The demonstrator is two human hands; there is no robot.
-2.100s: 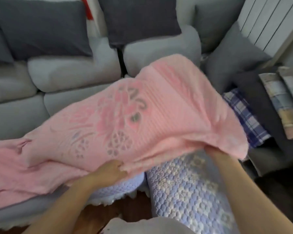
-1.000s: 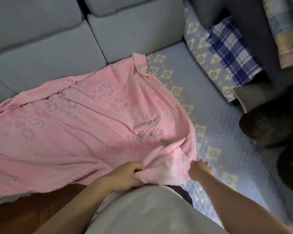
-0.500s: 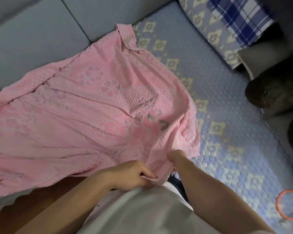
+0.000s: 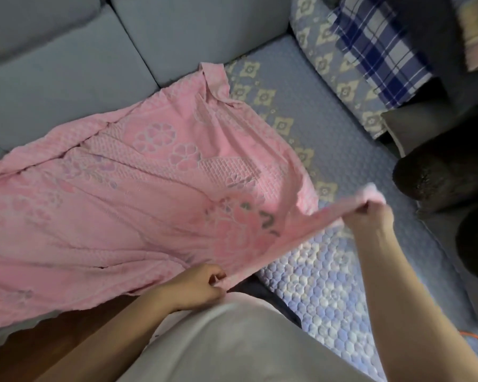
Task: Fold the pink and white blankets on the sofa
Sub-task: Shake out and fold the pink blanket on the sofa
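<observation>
A pink blanket (image 4: 127, 194) with a white flower pattern lies spread over the sofa seat (image 4: 337, 166), which has a blue quilted cover. My left hand (image 4: 196, 285) pinches the blanket's near edge by the front of the seat. My right hand (image 4: 370, 216) grips the near right corner and holds it lifted to the right, so the edge between both hands is stretched taut. The blanket's far corner (image 4: 214, 78) rests against the grey back cushions. No white blanket is in view.
Grey back cushions (image 4: 66, 64) run along the rear. A blue plaid cloth (image 4: 375, 51) lies on a patterned cushion at the upper right, with dark cushions (image 4: 439, 175) beside it. Wooden floor (image 4: 39, 348) shows at the lower left. My light shirt fills the bottom middle.
My right hand has pulled the blanket's corner out to the right and upward, away from my left hand. The edge between the hands is now drawn straight. My left hand stays at the near edge.
</observation>
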